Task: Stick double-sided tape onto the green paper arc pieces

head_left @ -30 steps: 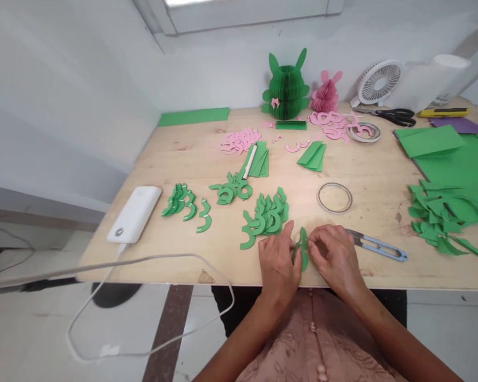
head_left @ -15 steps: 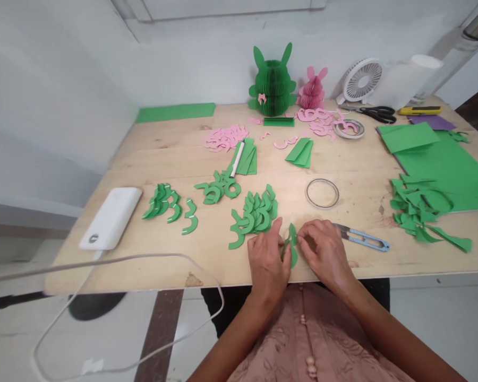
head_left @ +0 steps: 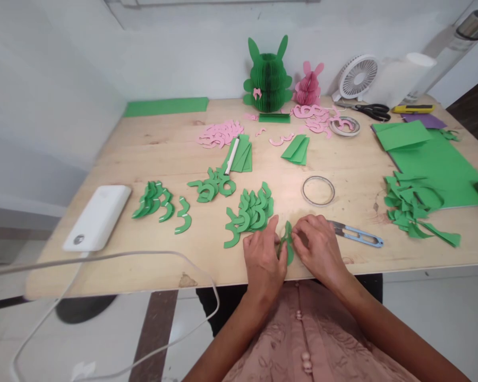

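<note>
Grip: left hand point(head_left: 264, 257) closed on scalloped green paper cutout point(head_left: 290, 254), left of thread snips point(head_left: 352, 232); right hand point(head_left: 317, 242) nearly pinched at cutout's edge, hold unclear. Pose unchanged; handling apparently unfinished.

The wooden bench point(head_left: 155, 159) carries a white power bank point(head_left: 99, 217) at left, a pile of green scalloped cutouts point(head_left: 250, 212) near the middle, a thin ring point(head_left: 334, 193), blue snips point(head_left: 348, 233) and, to the right, green scraps point(head_left: 406, 207); along the back stand a green paper figure point(head_left: 267, 82), a pink paper figure point(head_left: 308, 89) and a white fan point(head_left: 358, 78)
</note>
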